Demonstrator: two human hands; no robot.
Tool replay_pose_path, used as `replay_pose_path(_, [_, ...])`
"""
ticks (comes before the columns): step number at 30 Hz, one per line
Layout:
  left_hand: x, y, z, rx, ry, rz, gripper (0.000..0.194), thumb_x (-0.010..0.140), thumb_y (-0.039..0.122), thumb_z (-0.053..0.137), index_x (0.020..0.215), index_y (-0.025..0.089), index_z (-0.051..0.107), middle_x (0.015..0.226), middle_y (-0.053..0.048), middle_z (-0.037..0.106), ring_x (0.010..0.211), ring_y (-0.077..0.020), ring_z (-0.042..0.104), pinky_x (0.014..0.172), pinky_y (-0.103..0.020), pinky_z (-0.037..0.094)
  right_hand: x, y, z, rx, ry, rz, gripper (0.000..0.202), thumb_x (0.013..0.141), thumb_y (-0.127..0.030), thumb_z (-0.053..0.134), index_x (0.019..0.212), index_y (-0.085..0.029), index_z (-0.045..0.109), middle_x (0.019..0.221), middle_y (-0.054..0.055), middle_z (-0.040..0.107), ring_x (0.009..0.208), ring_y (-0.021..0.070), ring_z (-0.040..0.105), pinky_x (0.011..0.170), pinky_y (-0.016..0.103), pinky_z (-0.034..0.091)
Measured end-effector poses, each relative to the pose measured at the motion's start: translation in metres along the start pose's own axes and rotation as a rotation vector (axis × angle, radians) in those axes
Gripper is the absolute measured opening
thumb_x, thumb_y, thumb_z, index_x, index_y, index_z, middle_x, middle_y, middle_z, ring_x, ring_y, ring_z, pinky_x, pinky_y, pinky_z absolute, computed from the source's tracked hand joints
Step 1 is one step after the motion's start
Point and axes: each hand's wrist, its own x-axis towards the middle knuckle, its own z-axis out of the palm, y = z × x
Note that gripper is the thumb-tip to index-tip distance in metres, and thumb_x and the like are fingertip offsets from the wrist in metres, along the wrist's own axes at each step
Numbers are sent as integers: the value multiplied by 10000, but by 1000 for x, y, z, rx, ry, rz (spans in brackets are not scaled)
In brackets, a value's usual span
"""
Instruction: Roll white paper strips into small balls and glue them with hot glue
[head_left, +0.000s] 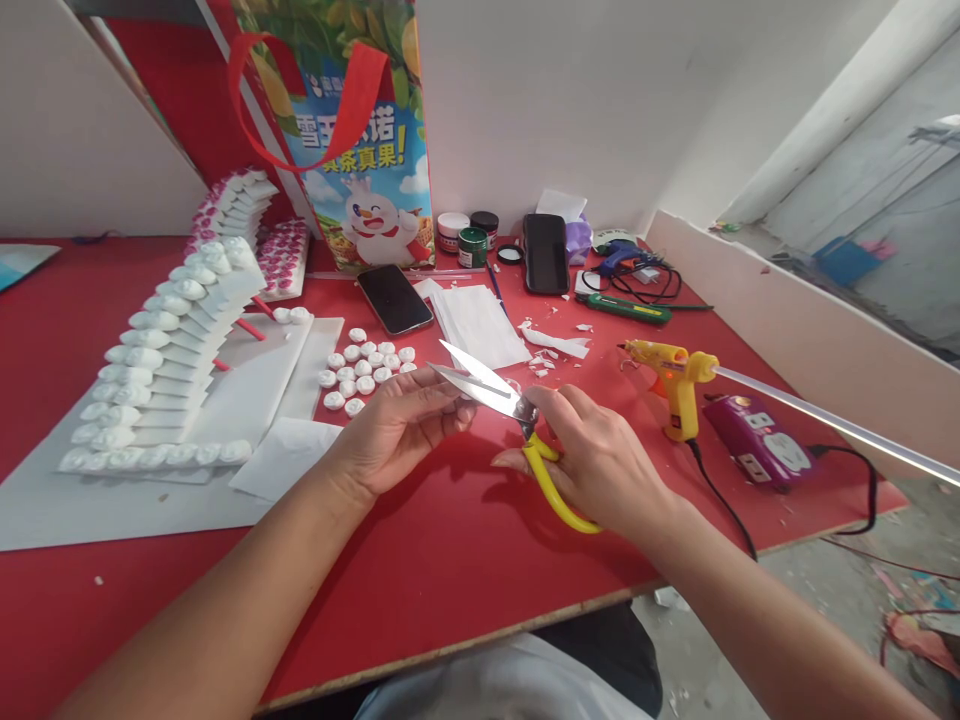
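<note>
My right hand [607, 460] grips yellow-handled scissors [551, 485]; their blades are parted and point to the upper left. Just behind and under the blades, my left hand [409, 420] is closed in a pinch. A small white piece [466, 411] shows at its fingertips, mostly hidden by the blades and fingers. Left of that hand lies a group of small white rosettes [364, 367] on the red table [450, 580]. Beyond the scissors rests a stack of white paper strips [480, 325], with white scraps [555, 342] beside it.
A fan-shaped white piece edged with rosettes [161, 345] stands at left on a white board [45, 515]. Two phones [395, 298], paint jars [472, 247] and a gift bag [360, 130] are at the back. A yellow glue gun [679, 385] and purple box [757, 440] sit right, with cables.
</note>
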Motion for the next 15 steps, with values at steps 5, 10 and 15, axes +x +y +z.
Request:
replay_pose_path(5, [0, 0, -1, 16, -29, 0, 175, 658, 190, 901, 791, 118, 813, 666, -50, 712, 602, -99, 630, 599, -174, 539, -2, 2, 0, 14, 28, -26, 488, 1013, -571, 449, 1136, -120, 589, 827, 82, 624, 662, 210, 560, 593, 308, 399])
replay_pose_path(10, [1, -1, -2, 20, -45, -23, 144, 689, 179, 882, 788, 106, 808, 695, -54, 721, 605, -89, 633, 597, -161, 539, -5, 2, 1, 35, 64, -38, 458, 1019, -552, 461, 1115, -125, 593, 819, 79, 636, 629, 186, 556, 581, 289, 400])
replay_pose_path(15, [1, 0, 0, -12, -7, -36, 150, 673, 143, 879, 798, 108, 802, 742, -51, 735, 620, -73, 634, 607, -146, 542, -7, -1, 1, 177, 82, 103, 446, 992, -590, 502, 1062, -159, 595, 770, 37, 605, 596, 143, 500, 563, 257, 397])
